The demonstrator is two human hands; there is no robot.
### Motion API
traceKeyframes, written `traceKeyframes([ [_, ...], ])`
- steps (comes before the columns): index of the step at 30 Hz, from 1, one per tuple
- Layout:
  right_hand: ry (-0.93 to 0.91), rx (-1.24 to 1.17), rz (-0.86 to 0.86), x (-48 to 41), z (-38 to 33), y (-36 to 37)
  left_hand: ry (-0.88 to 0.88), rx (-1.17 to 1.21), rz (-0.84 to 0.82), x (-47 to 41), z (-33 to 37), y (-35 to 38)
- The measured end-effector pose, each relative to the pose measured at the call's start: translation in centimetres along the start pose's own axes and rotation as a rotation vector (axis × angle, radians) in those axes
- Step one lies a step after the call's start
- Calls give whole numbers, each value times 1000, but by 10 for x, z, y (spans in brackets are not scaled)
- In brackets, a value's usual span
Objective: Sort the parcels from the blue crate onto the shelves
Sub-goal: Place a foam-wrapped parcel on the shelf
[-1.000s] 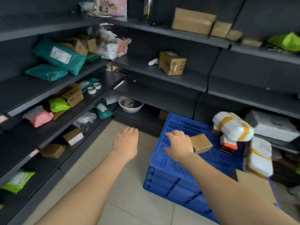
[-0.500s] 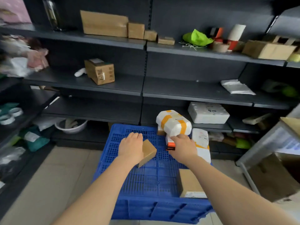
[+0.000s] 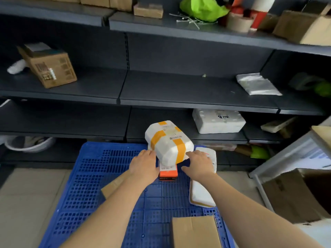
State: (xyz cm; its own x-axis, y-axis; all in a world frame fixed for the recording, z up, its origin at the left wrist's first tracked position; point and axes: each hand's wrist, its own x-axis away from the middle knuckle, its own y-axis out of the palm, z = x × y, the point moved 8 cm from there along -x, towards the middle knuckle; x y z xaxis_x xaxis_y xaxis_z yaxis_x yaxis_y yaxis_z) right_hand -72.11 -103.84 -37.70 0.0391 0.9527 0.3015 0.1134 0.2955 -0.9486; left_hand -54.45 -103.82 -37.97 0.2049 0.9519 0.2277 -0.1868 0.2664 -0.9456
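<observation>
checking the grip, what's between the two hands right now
Head view: the white parcel with orange tape sits between the left hand and right hand, an orange box beneath it.

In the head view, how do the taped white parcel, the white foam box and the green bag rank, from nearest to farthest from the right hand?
1. taped white parcel: just ahead, the fingers of the right hand touch its side.
2. white foam box: on the lower shelf, behind and slightly to the right.
3. green bag: on the top shelf, high above.
</observation>
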Motion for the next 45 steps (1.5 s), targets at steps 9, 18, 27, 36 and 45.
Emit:
traceKeyframes([
  [9, -1, -225, -8, -135, 55, 37, -205, 221, -28, -115, 8, 78],
  [18, 159, -702, -158, -208, 78, 107, -511, 970, -36, -159, -15, 155],
  [27, 113, -834, -80, -166, 67, 100, -520, 1412, 136, -104, -17, 144],
  [36, -205, -866, -50, -74, -41, 53, -555, 1504, 477, 24, -64, 71],
  [45, -586, -785, -135, 40, -220, 37, -654, 1482, 737, 204, -160, 14],
])
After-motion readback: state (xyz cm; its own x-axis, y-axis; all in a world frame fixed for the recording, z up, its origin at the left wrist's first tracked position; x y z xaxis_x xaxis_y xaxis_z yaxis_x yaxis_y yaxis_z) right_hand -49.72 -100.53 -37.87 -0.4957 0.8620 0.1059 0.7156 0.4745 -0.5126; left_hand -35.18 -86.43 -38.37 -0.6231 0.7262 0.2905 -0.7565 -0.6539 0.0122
